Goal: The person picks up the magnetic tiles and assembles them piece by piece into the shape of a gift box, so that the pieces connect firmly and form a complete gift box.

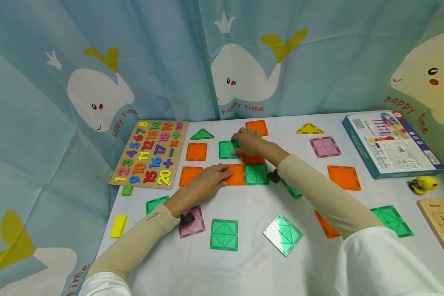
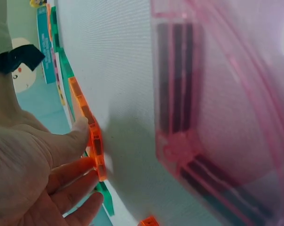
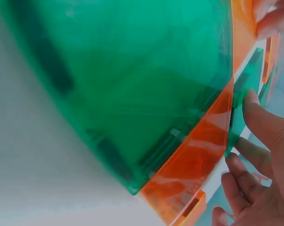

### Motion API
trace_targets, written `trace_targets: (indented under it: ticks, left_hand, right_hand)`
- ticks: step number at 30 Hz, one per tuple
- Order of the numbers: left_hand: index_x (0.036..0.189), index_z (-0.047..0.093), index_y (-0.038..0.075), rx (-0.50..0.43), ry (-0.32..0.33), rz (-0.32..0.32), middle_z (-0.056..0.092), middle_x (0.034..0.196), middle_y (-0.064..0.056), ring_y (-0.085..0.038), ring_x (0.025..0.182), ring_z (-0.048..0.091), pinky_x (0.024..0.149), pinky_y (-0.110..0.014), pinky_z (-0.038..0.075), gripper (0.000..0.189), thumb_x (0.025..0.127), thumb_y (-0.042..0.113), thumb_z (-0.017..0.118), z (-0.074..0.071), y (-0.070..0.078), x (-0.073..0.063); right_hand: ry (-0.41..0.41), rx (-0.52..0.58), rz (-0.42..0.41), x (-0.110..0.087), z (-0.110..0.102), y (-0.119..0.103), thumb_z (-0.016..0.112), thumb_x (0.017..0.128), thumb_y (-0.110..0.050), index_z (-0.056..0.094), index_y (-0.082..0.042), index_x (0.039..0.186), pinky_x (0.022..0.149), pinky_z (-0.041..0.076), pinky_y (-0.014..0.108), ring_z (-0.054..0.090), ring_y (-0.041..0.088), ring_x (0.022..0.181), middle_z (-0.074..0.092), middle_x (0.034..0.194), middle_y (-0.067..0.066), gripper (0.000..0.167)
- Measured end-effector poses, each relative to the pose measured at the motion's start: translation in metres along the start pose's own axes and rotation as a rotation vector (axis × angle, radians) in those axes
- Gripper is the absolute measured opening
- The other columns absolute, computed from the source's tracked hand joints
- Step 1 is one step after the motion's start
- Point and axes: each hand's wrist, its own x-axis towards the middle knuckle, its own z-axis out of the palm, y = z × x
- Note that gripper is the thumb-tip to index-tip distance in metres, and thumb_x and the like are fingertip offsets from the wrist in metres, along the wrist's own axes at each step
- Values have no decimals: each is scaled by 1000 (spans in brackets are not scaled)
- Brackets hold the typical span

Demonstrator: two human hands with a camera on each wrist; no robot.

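My left hand (image 1: 211,179) holds the left part of an orange square magnetic tile (image 1: 234,174); in the left wrist view its thumb lies against the edge of that orange tile (image 2: 88,122). A green square tile (image 1: 256,174) adjoins it on the right. Above that green tile lies another orange square (image 1: 253,159), partly covered by my right wrist. My right hand (image 1: 249,142) pinches a second green square tile (image 1: 227,150) by its right side; its thumb (image 3: 257,110) meets that tile in the right wrist view. Just beyond the right hand is one more orange square (image 1: 257,127).
Loose tiles lie around: a pink square (image 1: 325,146), a yellow triangle (image 1: 310,128), a green triangle (image 1: 202,134) and several squares. A number board (image 1: 148,154) stands left; a boxed set (image 1: 394,144), a toy duck (image 1: 423,184) and a wooden board (image 1: 442,226) are right. A curtain hangs behind.
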Motion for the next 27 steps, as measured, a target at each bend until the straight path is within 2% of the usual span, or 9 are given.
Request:
trace_targets:
  ticks: [10, 18, 27]
  left_hand:
    - [157, 51, 9, -6, 16, 3, 39, 166, -15, -34, 148, 47, 121, -49, 42, 49, 111, 25, 57, -2, 2, -2]
    - [158, 50, 11, -18, 3, -3, 38, 167, -13, -34, 150, 45, 122, -51, 40, 50, 112, 26, 55, 0, 1, 1]
    - [159, 49, 11, -39, 4, -7, 38, 167, -13, -35, 150, 44, 123, -52, 38, 49, 112, 26, 54, -1, 1, -2]
  right_hand:
    - [-6, 30, -65, -29, 5, -6, 75, 99, -39, 58, -10, 150, 98, 34, 53, 45, 38, 130, 53, 143, 18, 61]
    - [16, 35, -77, -42, 10, 2, 73, 101, -38, 53, -7, 155, 104, 34, 60, 41, 40, 139, 50, 150, 19, 66]
    - [13, -4, -82, -70, 17, 14, 71, 101, -42, 44, -4, 160, 109, 32, 64, 34, 44, 148, 37, 163, 22, 75]
